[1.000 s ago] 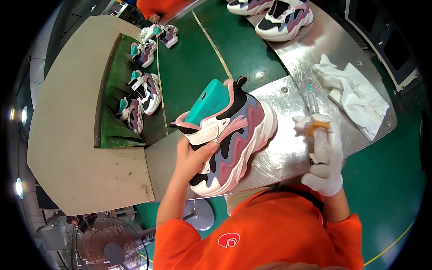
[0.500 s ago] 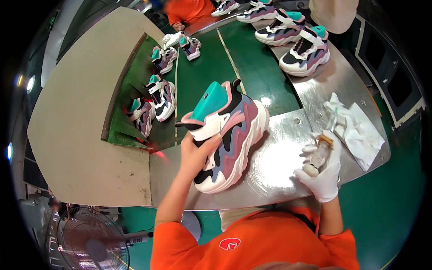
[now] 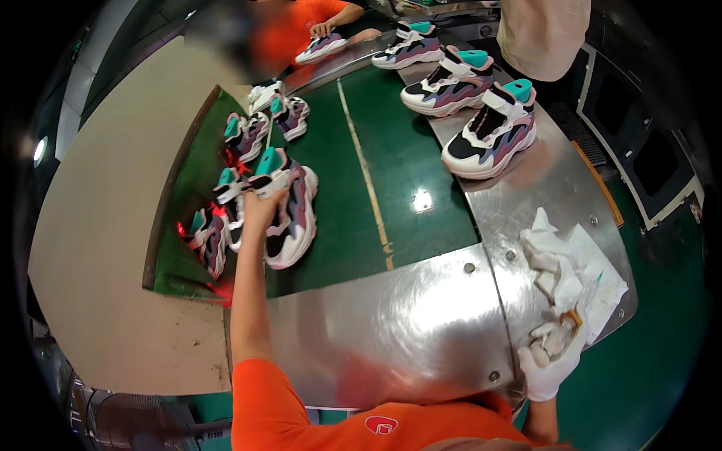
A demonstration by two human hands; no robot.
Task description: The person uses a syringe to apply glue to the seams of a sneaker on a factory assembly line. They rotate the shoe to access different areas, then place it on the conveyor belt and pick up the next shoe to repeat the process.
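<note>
Out over the green belt (image 3: pixel 338 248), on its left part, my bare left hand (image 3: pixel 263 207) grips a sneaker (image 3: pixel 295 225) by its strap area. This sneaker is white, black, purple and pink, with a teal insert in its collar; I cannot tell whether its sole touches the belt. Just left of it stand similar sneakers, one (image 3: pixel 210 244) nearer me and another partly hidden behind my hand. My right hand (image 3: pixel 553 364), in a white glove, is closed around a small whitish thing with a brown end (image 3: pixel 573 319), beside crumpled white cloths (image 3: pixel 553 259) on the metal table.
Several matching sneakers (image 3: pixel 492 139) line the metal ledge (image 3: pixel 556 173) on the right. Two more sneakers (image 3: pixel 289 116) stand farther up the belt. A co-worker in orange (image 3: pixel 301 30) handles a shoe at the far end. A beige panel (image 3: pixel 98 248) borders the left; a fan (image 3: pixel 139 421) stands lower left.
My left hand has carried the sneaker from above the metal table near me forward and left, over the belt beside the other shoes. My right hand keeps its hold near the cloths.
</note>
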